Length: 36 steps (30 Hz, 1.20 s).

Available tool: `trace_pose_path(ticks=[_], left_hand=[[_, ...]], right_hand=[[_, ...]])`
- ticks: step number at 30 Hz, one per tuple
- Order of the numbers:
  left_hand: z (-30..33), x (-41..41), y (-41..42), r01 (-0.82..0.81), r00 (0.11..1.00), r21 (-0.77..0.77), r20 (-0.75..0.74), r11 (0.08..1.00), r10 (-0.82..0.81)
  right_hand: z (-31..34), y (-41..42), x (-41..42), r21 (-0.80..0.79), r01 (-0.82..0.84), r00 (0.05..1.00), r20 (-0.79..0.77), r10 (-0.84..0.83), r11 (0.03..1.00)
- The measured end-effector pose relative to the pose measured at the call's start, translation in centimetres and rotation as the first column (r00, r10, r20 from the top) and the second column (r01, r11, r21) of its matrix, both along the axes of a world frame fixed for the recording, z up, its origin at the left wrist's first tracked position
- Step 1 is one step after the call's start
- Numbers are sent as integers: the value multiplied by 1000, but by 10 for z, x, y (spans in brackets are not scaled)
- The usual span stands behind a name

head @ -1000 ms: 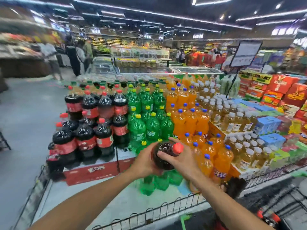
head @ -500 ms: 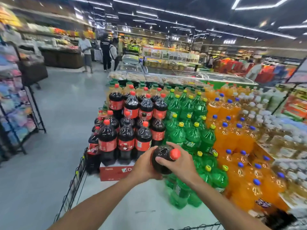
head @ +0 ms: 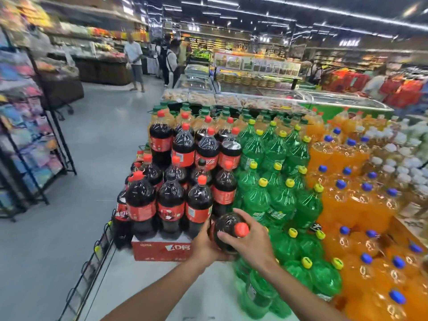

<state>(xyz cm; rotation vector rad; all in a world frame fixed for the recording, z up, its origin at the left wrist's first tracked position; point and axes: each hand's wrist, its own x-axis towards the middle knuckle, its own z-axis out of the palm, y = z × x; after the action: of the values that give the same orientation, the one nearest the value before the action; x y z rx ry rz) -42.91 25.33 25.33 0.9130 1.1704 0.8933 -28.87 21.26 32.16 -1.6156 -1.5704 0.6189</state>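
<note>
I hold a large dark cola bottle (head: pixel 228 230) with a red cap in both hands, just in front of the stacked cola bottles (head: pixel 183 172). My left hand (head: pixel 205 245) grips its left side from below. My right hand (head: pixel 252 244) grips the shoulder beside the cap, fingers wrapped over the top. The bottle is tilted, cap pointing toward me and to the right. It hovers at the right front corner of the red carton (head: pixel 162 249) that bears the front row of cola bottles.
Green soda bottles (head: pixel 275 195) stand right of the cola, orange ones (head: pixel 361 209) further right. A white display platform (head: pixel 139 295) with a wire rail (head: pixel 92 258) lies below. A black rack (head: pixel 30 140) stands left across the grey aisle; several people (head: pixel 135 62) stand far back.
The view has swung left and closer to the cola stack. Both hands carried the bottle toward the cola rows; the grip is unchanged.
</note>
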Motion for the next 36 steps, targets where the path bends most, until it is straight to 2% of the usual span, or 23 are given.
trace_pose_path(ticks=[1,3,4,5,6,7,8,9,10,12,13,15,16,17,19,20,21,23,25,27,30,33,36], left_hand=[[-16,4,12,33,998,-42,-56,999,-35],[-29,11,30,57,998,-125,-25,990,-61],[-24,17,26,14,999,-112,-31,994,-17],[-10,21,26,-86,993,-139,70,987,97],[-4,25,32,-107,950,-287,254,952,184],[-4,31,41,-109,866,-437,399,893,301],[-7,29,48,-96,787,-527,479,844,389],[-12,29,58,-47,751,-590,511,806,419],[-13,29,61,-31,755,-598,511,801,411],[-15,29,63,-87,820,-554,432,828,376],[-26,29,65,-109,884,-459,361,882,297],[-44,29,75,-76,925,-429,307,900,224],[-37,32,77,-51,876,-480,399,876,270],[-33,31,76,-132,873,-440,373,888,315],[-41,34,87,-147,828,-517,402,844,390],[-39,34,89,-156,854,-496,366,854,369],[-36,32,89,-171,899,-432,300,885,320],[-48,26,89,-134,989,-161,47,978,143],[-58,20,88,-72,986,-74,-157,995,59],[-62,20,90,-109,979,-71,-183,991,95],[-62,24,94,-153,979,-61,-145,986,143],[-61,29,98,-179,980,-104,-109,978,168],[-66,34,107,-154,988,-96,-11,984,153]], right_hand=[[-4,9,5,-4,0,1000,-12,0,1000],[-12,26,13,-18,-2,999,-35,2,1000],[-18,34,16,-26,-4,999,-35,3,1000],[-23,41,17,-31,-3,1000,-30,2,1000],[-28,46,16,-34,5,1000,-29,-6,999],[-33,51,15,-32,12,999,-38,-14,999],[-37,56,14,-32,19,999,-47,-20,999],[-40,61,12,-29,21,998,-53,-23,999],[-43,66,12,-31,25,998,-56,-27,999],[-47,76,11,-47,32,998,-56,-35,998],[-50,81,10,-54,34,998,-53,-37,998],[-57,89,9,-69,29,998,-50,-32,997],[-60,92,9,-73,27,998,-51,-31,997],[-63,95,8,-72,32,998,-54,-35,997],[-67,102,8,-59,39,998,-51,-42,997],[-68,105,7,-51,40,998,-39,-42,998],[-70,109,5,-40,43,999,-22,-44,998],[-75,115,0,-7,54,999,8,-54,999],[-81,120,-9,26,49,999,-8,-49,998],[-86,126,-17,77,64,997,-52,-60,995],[-88,138,-17,141,94,993,-88,-82,986],[-85,152,-10,130,76,993,-104,-63,989],[-80,171,-5,99,67,992,-115,-56,993]])
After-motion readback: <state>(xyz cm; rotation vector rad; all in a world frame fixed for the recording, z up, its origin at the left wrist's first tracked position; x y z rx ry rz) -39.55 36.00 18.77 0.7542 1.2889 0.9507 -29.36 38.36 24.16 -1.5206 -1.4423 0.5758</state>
